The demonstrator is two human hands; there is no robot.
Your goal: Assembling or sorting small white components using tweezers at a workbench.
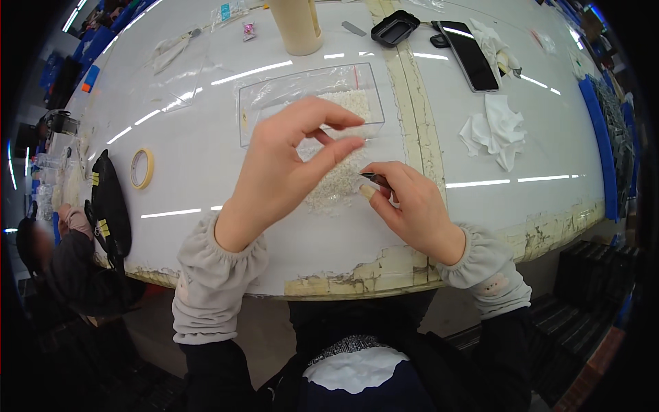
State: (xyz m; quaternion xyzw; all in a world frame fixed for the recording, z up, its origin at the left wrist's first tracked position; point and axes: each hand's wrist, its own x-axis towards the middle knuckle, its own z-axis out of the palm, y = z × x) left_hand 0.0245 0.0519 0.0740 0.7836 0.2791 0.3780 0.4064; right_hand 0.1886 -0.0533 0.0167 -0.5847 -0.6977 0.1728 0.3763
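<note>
My left hand [292, 154] hovers above a heap of small white pieces [333, 189], its thumb and index fingertip apart with nothing visible between them. To its right, my right hand [415, 206] is closed on a small dark metal tool [369, 176], whose pointed end faces left over the heap. The fingers cover most of this tool, so its exact kind cannot be made out. Behind the left hand lies a shallow clear plastic box [241, 120], partly hidden by that hand. More white pieces [357, 103] and clear film are inside it.
A beige cup-like container [295, 31], a black tray [395, 29] and a phone [469, 56] stand farther back. Crumpled white tissue [495, 130] lies right; a tape roll [142, 169] and black pouch [110, 206] lie left. Another person [75, 268] sits at far left.
</note>
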